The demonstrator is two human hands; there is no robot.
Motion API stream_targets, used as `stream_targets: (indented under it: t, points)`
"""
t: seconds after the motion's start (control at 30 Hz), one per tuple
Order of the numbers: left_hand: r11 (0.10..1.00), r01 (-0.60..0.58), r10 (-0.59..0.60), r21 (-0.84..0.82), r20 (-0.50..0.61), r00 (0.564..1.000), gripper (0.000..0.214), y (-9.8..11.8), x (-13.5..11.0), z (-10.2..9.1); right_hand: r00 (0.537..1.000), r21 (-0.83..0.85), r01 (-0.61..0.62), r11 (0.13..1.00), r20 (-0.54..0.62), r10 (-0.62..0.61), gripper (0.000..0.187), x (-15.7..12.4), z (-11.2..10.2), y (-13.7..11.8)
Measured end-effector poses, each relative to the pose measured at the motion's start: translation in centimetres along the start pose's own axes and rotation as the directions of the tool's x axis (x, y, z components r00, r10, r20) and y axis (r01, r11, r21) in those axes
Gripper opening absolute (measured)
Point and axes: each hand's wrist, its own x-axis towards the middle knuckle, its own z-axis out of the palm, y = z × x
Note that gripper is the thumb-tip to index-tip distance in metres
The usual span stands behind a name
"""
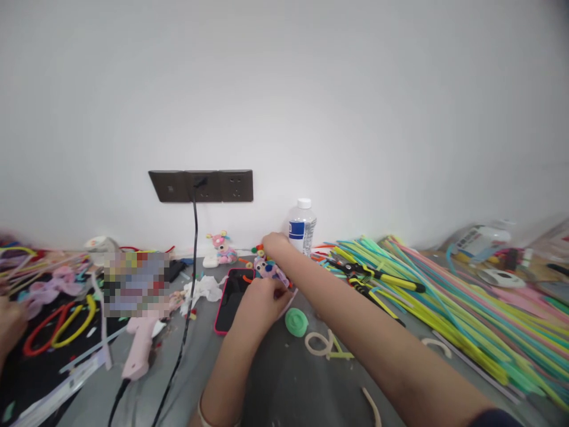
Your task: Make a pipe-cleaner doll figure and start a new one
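L hand (263, 300) pinching purple doll (265, 269), R hand (276, 243) grip unclear, btl label (296, 230) illegible

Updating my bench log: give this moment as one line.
left hand: at colorful figure | right hand: beside figure's top, grip unclear | nearby: phone, bottle, pliers

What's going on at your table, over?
Left hand at the small colourful figure. Right hand beyond, near the bottle. Phone lies close by.
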Motion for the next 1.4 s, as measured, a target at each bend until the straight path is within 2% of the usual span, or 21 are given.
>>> stream_targets:
  t: [0.13, 0.3, 0.5, 0.6, 0.67, 0.73, 0.77, 0.83, 0.9, 0.97, 1.13, 1.2, 1.33, 1.4]
  points:
    - [0.999, 0.017, -0.018, -0.042, -0.016, 1.000, 0.027, 0.0, 0.0, -0.1, 0.985, 0.007, -0.030, 1.000, -0.173, 0.031, 0.034, -1.5, -0.1, -0.6]
    - [0.997, 0.027, -0.029, -0.068, -0.034, 0.999, 0.025, -0.2, 0.0, 0.0, 0.893, 0.037, -0.014, 0.999, -0.450, 0.029, 0.024, -3.8, -0.6, -1.2]
    - [0.993, 0.018, -0.026, -0.115, -0.062, 0.998, 0.027, -0.3, 0.1, 0.1, 0.812, 0.119, 0.117, 0.986, -0.584, -0.026, 0.023, -7.1, -0.4, -0.5]
    - [0.989, 0.040, -0.055, -0.139, -0.106, 0.993, 0.026, -0.4, 0.1, -0.3, 0.721, 0.327, 0.339, 0.882, -0.692, -0.020, 0.018, -8.7, 0.9, 0.8]
    - [0.982, 0.052, -0.089, -0.180, -0.206, 0.975, 0.022, -0.4, 0.1, -0.6, 0.671, 0.437, 0.478, 0.762, -0.742, 0.005, 0.019, -9.6, 1.9, 2.0]
    - [0.957, 0.016, -0.116, -0.289, -0.334, 0.935, 0.023, -0.3, 0.2, -0.9, 0.649, 0.504, 0.573, 0.646, -0.761, 0.018, 0.021, -10.4, 2.7, 3.0]
    - [0.926, -0.024, -0.132, -0.377, -0.381, 0.915, 0.026, -0.2, 0.3, -0.9, 0.649, 0.531, 0.601, 0.598, -0.760, 0.022, 0.022, -10.7, 3.0, 3.4]
    - [0.806, -0.115, -0.165, -0.581, -0.408, 0.898, 0.035, 0.0, 0.4, -0.9, 0.660, 0.578, 0.621, 0.529, -0.750, 0.044, 0.024, -11.3, 3.6, 3.8]
    - [0.657, -0.174, -0.174, -0.734, -0.372, 0.912, 0.040, 0.2, 0.6, -0.7, 0.669, 0.601, 0.623, 0.501, -0.741, 0.057, 0.025, -11.7, 4.1, 3.9]
    - [0.568, -0.199, -0.154, -0.798, -0.341, 0.927, 0.040, 0.4, 0.7, -0.5, 0.669, 0.595, 0.622, 0.510, -0.742, 0.050, 0.024, -12.0, 4.4, 3.8]
    - [0.524, -0.195, -0.151, -0.829, -0.315, 0.937, 0.035, 0.3, 0.9, -0.4, 0.681, 0.576, 0.624, 0.528, -0.732, -0.006, 0.026, -12.4, 4.7, 3.8]
    - [0.505, -0.188, -0.164, -0.842, -0.307, 0.937, 0.037, 0.1, 0.9, -0.4, 0.703, 0.593, 0.634, 0.497, -0.710, -0.049, 0.027, -12.5, 4.6, 4.2]
    - [0.494, -0.174, -0.184, -0.852, -0.298, 0.937, 0.038, 0.1, 0.9, -0.3, 0.767, 0.686, 0.621, 0.380, -0.631, -0.116, 0.023, -12.8, 3.8, 5.5]
    - [0.498, -0.165, -0.193, -0.851, -0.295, 0.936, 0.039, 0.3, 0.8, -0.2, 0.790, 0.709, 0.597, 0.375, -0.602, -0.120, 0.018, -13.0, 3.4, 6.0]
